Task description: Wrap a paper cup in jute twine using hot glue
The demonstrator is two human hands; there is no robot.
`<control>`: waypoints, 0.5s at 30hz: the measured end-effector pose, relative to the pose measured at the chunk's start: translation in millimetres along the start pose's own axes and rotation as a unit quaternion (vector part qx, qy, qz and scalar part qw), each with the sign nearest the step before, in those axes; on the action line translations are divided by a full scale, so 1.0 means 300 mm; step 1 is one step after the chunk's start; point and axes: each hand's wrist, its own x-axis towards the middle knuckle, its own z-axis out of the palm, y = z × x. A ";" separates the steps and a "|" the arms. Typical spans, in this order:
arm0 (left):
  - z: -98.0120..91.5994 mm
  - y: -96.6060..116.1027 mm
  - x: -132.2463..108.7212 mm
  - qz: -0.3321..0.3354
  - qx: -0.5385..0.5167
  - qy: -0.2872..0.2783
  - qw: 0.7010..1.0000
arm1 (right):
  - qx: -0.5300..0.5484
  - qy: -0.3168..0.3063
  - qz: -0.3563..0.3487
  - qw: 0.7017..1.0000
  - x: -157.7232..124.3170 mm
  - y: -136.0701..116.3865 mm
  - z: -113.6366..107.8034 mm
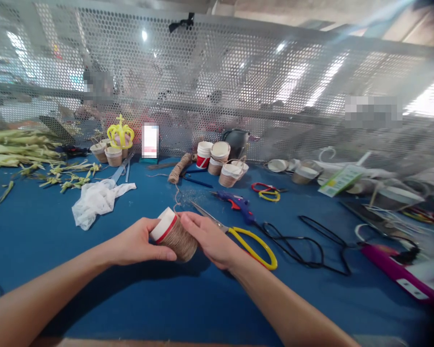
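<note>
A paper cup (165, 225) lies tilted on its side between my hands, above the blue tabletop. Brown twine (181, 242) covers most of its wall; a white band and a red stripe show near one end. My left hand (139, 242) grips the cup at that white end, thumb below and fingers behind. At the wrapped end, my right hand (208, 236) is closed with thumb and index finger together on the twine, against the cup; its other fingers are partly hidden. A strand runs from there up to the twine roll (180, 167). Scissors (253, 245) with yellow handles lie beside my right hand.
A blue glue gun (235, 202) with a looped black cord (311, 262) lies right of centre. Several cups (220, 152) stand at the back. Crumpled white cloth (97, 200) and straw-like leaves (18, 144) are left. A purple power strip (398, 267) sits right; perforated metal (217, 72) borders the back.
</note>
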 end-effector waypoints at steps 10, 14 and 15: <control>-0.003 -0.011 0.010 0.008 -0.018 0.009 1.000 | -0.059 0.094 -0.001 0.994 0.017 0.000 -0.018; 0.002 -0.010 0.007 0.019 0.031 0.006 0.999 | -0.046 -0.011 0.018 0.999 0.006 -0.005 -0.013; 0.002 -0.010 0.006 0.025 0.039 0.011 0.999 | -0.053 -0.016 0.008 0.998 0.002 -0.006 -0.012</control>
